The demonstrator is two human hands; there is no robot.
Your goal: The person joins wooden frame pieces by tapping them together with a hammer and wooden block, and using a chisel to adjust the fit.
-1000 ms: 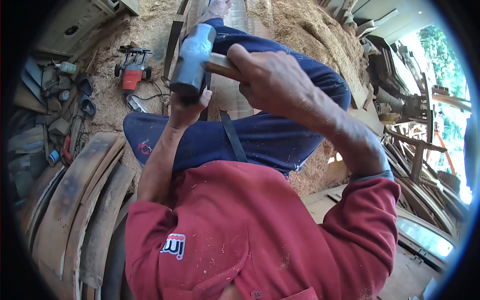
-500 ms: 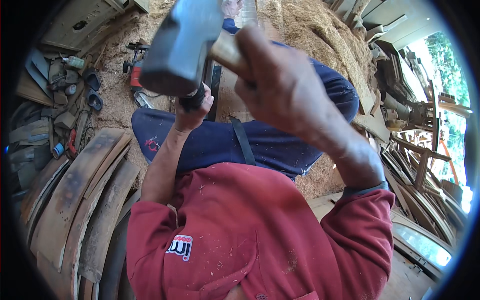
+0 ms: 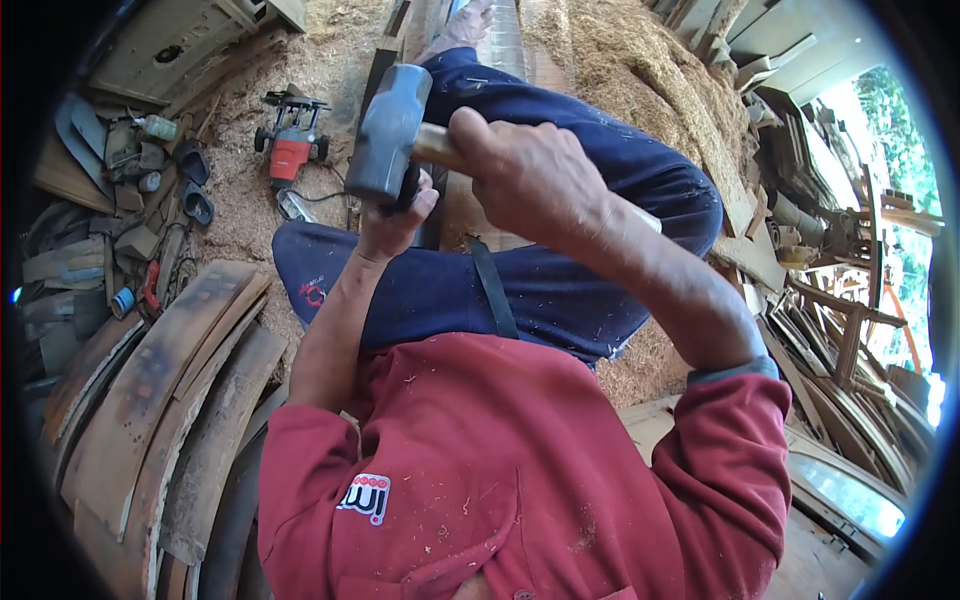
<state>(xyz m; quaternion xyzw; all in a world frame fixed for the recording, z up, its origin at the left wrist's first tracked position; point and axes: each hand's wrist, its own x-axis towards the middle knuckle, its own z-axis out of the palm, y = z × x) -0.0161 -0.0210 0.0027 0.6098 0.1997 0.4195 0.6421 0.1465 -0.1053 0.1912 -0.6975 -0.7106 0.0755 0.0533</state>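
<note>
My right hand (image 3: 545,180) is closed round the wooden handle of a sledgehammer (image 3: 392,130). Its heavy grey steel head hangs over my left hand (image 3: 390,230), whose fingers are wrapped round a black-handled tool (image 3: 411,187). Most of that tool is behind the hammer head, so its kind and its lower end do not show. Under both hands, between my bent legs in dark blue trousers (image 3: 600,140), part of a pale wooden piece (image 3: 460,212) is visible. A bare foot (image 3: 465,25) rests at the far end.
Left of my hands a red and black router (image 3: 290,150) stands on wood shavings (image 3: 235,225). Curved boards (image 3: 150,390) are stacked at the near left, with sandals (image 3: 197,203) and scrap wood beyond them. More timber (image 3: 830,370) and a glass panel (image 3: 850,490) lie to the right.
The hammer head has dropped farther from the camera, down toward the black-handled tool, and my right hand has lowered with it. My left hand keeps its grip. The router is now uncovered.
</note>
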